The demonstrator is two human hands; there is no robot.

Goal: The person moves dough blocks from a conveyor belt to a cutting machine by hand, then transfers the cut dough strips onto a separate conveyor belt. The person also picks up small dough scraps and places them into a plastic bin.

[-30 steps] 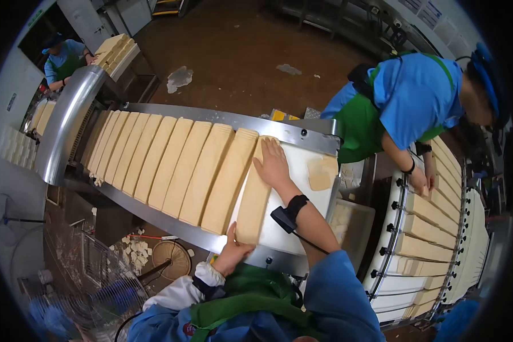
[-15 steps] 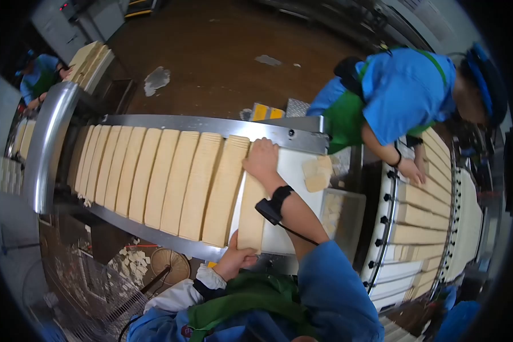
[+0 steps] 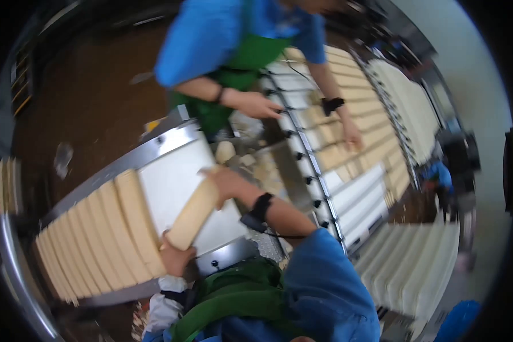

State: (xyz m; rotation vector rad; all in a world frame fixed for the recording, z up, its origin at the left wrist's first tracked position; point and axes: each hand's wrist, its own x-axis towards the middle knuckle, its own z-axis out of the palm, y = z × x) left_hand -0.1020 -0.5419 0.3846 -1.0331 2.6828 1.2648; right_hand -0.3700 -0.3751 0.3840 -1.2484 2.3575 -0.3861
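Between my two hands is a long stack of thin, pale yellow sheets [image 3: 195,214], slanted over the white belt [image 3: 166,181]. My left hand [image 3: 177,256] grips its near end, with the thumb on one side. At the far end my right hand [image 3: 226,185], slightly blurred, is wrapped around the stack. To the left, a row of similar pale stacks [image 3: 91,236] stands side by side on the belt, and a gap separates the held stack from the closest of them. A dark band with a small box sits on my right wrist.
Across from me a person in a blue shirt and green apron reaches over a slotted conveyor [image 3: 350,85] loaded with pale stacks. Broken pieces lie in a bin [image 3: 270,171] between the belts. A metal guide rail [image 3: 171,139] edges my belt. White ribbed trays [image 3: 410,262] stand at right.
My view has swung right. The held stack has come away from the row and tilted, both hands still on it. The other person's arms have spread apart over the slotted conveyor.
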